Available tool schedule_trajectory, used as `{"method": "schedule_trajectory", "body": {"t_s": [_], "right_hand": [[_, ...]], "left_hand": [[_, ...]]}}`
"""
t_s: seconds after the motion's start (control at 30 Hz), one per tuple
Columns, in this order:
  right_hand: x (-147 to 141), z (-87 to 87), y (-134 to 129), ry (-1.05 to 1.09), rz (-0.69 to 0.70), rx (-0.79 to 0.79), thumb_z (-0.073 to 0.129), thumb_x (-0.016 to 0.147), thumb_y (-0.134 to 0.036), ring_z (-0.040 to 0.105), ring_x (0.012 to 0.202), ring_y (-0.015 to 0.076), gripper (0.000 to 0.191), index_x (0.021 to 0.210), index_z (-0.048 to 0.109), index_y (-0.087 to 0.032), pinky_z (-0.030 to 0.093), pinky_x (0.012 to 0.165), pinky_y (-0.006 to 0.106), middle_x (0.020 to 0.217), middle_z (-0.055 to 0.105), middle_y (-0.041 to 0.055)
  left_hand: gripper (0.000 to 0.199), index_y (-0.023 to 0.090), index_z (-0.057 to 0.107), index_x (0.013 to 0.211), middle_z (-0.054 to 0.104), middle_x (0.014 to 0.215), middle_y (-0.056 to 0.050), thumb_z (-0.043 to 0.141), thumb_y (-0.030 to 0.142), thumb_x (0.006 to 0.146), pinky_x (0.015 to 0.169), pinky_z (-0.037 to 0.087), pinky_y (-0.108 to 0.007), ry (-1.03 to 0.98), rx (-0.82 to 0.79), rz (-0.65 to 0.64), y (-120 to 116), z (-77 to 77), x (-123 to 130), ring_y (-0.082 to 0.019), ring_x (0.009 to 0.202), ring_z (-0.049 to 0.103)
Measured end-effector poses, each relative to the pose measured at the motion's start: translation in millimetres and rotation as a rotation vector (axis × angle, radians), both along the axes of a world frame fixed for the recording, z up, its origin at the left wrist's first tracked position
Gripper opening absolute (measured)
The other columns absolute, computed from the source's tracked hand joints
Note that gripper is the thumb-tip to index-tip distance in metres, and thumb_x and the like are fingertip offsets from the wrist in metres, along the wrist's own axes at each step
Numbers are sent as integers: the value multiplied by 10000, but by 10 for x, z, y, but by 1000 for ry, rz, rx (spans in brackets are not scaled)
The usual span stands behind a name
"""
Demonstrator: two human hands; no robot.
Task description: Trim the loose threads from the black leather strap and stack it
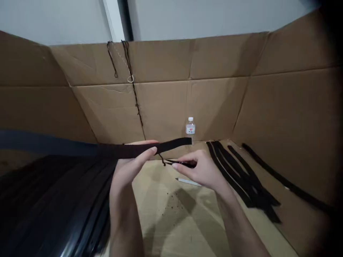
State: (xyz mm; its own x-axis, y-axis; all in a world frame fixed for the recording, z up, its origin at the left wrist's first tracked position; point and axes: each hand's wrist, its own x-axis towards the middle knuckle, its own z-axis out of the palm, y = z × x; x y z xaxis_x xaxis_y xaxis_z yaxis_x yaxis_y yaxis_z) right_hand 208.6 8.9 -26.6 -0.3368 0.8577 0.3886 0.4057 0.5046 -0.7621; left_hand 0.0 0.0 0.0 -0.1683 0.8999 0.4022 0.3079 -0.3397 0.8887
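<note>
My left hand (136, 162) is closed on a dark strap (174, 143), thumb on top and fingers behind. The strap's free end points right, and its other side runs off to the left. A short dark thread (162, 159) with a knotted tip hangs from the strap beside my thumb. In my right hand (199, 169) are black tweezers (184, 164), pinched between thumb and fingers. Their two thin points are slightly apart at the knotted tip of the thread; whether they touch it I cannot tell.
A pile of dark straps (53, 200) fills the left side. Several black strips (235, 171) lie at right. A white pencil (189, 181) and dark crumbs (174, 205) are on the table. A bottle (190, 126) stands before the cardboard wall (163, 107), where dark cords (135, 92) hang.
</note>
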Motion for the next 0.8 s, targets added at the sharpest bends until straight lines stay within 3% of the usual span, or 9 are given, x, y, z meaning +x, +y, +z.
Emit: {"method": "schedule_trajectory", "body": {"t_s": [0.8], "right_hand": [[-70,-32,-3,30,-21,33,646,825,-393,565,570,132,274,739,781,-171,383,520,261,667,720,38]], "left_hand": [[294,220,804,916,747,803,-66,796,415,697,678,516,-271,-8,18,-16,30,-6,-13,-202,795,668]]}}
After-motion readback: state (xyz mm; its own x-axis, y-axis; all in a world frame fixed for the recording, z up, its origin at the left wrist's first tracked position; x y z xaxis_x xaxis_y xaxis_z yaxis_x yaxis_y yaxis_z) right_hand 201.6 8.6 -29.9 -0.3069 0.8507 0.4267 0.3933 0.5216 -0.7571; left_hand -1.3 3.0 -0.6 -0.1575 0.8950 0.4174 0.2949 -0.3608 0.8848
